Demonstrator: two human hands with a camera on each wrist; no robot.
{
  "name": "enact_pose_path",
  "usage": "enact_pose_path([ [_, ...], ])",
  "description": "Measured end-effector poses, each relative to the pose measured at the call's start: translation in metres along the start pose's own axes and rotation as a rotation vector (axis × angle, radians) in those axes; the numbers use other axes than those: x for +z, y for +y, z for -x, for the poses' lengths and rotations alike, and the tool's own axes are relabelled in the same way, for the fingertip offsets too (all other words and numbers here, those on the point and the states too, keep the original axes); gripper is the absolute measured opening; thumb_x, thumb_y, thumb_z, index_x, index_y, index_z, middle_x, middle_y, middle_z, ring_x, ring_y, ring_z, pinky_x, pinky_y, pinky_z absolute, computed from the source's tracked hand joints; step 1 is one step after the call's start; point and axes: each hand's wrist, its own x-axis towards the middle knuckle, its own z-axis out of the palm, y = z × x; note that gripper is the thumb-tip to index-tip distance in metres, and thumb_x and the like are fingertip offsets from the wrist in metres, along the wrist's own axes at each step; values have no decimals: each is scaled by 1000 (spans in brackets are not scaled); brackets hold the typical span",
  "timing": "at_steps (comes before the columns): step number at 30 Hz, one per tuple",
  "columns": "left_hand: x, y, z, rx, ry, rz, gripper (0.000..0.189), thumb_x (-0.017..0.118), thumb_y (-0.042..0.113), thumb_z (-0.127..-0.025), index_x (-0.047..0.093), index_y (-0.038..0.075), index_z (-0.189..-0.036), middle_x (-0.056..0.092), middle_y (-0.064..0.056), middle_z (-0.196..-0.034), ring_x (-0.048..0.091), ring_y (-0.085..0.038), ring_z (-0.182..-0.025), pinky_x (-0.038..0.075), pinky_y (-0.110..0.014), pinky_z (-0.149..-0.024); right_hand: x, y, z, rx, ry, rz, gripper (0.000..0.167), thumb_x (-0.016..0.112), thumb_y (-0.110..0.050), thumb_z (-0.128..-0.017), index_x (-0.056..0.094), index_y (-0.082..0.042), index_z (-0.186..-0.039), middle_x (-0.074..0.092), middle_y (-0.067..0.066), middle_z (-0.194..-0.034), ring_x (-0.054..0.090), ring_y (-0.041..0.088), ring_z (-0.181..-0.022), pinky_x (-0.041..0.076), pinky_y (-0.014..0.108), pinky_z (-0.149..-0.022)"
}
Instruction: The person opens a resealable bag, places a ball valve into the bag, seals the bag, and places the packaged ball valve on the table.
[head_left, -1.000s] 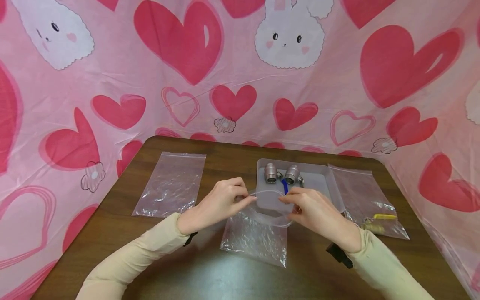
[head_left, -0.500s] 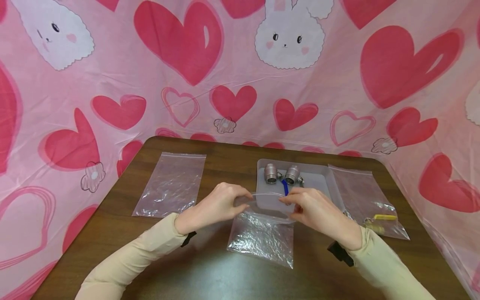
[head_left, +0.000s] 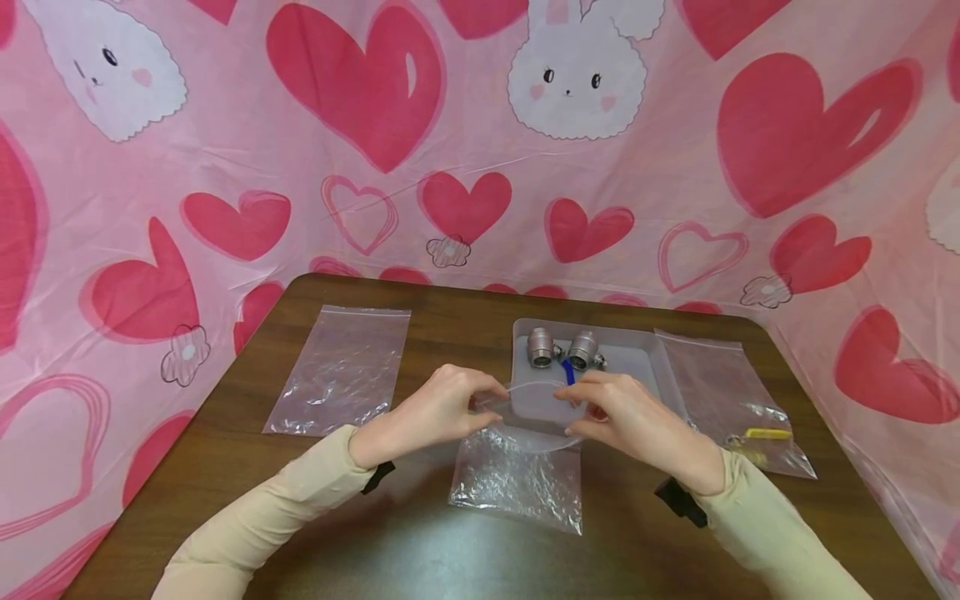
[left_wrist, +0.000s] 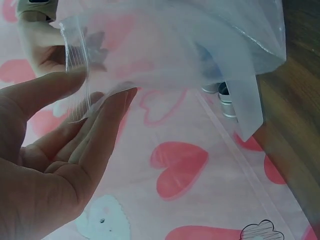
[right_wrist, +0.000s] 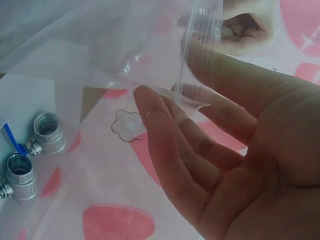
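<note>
Head view: we note the clear bag (head_left: 517, 483) at the middle of the counter (head_left: 360, 542), near side of the tray (head_left: 633, 375), its mouth spread between left hand (head_left: 435, 414) and right hand (head_left: 636, 421). Left wrist view: thumb and fingers pinch the ribbed zip edge (left_wrist: 76, 45); we judge the film light, limp, slippery. Right wrist view: matching pinch opposite; we'd take hold at that likely stiffer strip.

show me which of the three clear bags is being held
The middle bag, held at its mouth by the left hand and right hand; the left bag and right bag lie on the table, unheld.
</note>
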Motion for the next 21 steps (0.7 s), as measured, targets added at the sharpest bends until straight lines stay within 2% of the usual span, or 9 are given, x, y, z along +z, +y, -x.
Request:
enact_pose_path([
  [3, -1, -1, 1, -21, -11, 32, 21, 80, 8, -81, 75, 4, -100, 78, -8, -93, 72, -10, -76, 58, -23, -66, -2, -1, 0, -14, 25, -19, 33, 82, -10, -80, 74, -4, -111, 70, 2, -91, 55, -4, -66, 49, 13, -57],
  [6, -1, -1, 2, -48, -14, 64, 23, 80, 8, -81, 74, 3, -103, 77, -9, -93, 72, -12, -76, 57, -18, -65, -4, -1, 0, -11, 32, -26, 31, 80, -9, -81, 74, -5, -111, 71, 2, -91, 56, -4, -66, 50, 13, -58],
  [13, -1, -3, 2, -74, -15, 89, 27, 80, 8, -81, 73, 6, -107, 77, -8, -96, 73, -13, -80, 53, -11, -68, -7, -1, 2, 3, 21, -50, 37, 79, -7, -82, 71, -4, -118, 74, 6, -98, 63, 0, -69, 53, 14, -61],
  [16, -1, -4, 1, -67, -12, 90, 27, 80, 8, -81, 72, 5, -107, 77, -8, -96, 73, -14, -81, 54, -11, -68, -9, -1, 2, -5, 55, -55, 41, 80, -6, -80, 71, -4, -119, 74, 7, -101, 67, 2, -71, 55, 16, -62],
  [21, 0, -5, 1, -60, -11, 88, 27, 80, 8, -81, 73, 5, -107, 77, -9, -97, 73, -14, -81, 54, -12, -69, -17, 1, 1, -17, 153, -25, 42, 83, -6, -77, 71, -6, -117, 71, 3, -95, 69, 5, -72, 57, 21, -62],
])
